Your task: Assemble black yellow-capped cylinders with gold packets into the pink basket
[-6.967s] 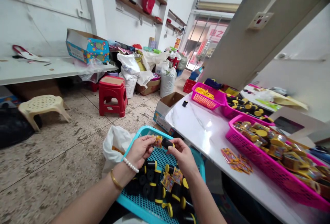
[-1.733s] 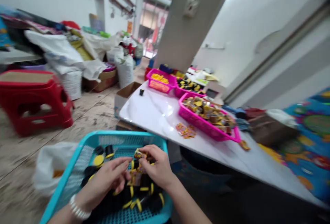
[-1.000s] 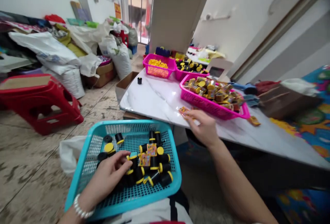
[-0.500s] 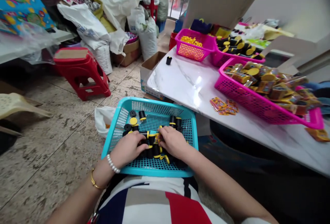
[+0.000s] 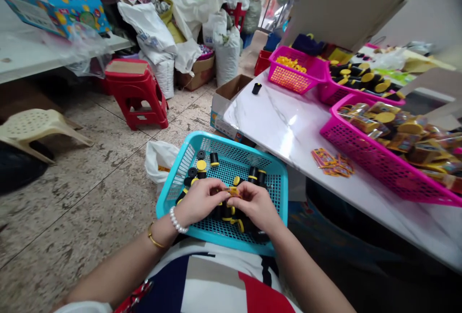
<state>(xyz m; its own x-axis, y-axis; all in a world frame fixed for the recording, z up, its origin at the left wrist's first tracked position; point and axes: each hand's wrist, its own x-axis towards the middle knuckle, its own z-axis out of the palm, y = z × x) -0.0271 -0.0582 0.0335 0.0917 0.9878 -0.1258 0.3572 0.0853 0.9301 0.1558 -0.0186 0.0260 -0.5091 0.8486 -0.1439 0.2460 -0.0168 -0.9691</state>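
A turquoise plastic basket rests at my lap, with several black cylinders with yellow ends lying loose in it. Above them, my left hand and my right hand meet, fingertips almost touching. Both are closed in a pinch on a small orange printed card, mostly covered by the fingers. Whether anything else is between the fingers I cannot make out. A yellow piece lies below my right hand among the cylinders.
On the white marbled table stand pink baskets of wrapped items, black cylinders and yellow pieces. Printed cards and one black cylinder lie there too. A red stool, white sacks and a cardboard box stand on the floor.
Both hands have risen from among the cylinders and come together, now pinching the orange card between them. The view has turned a little left.
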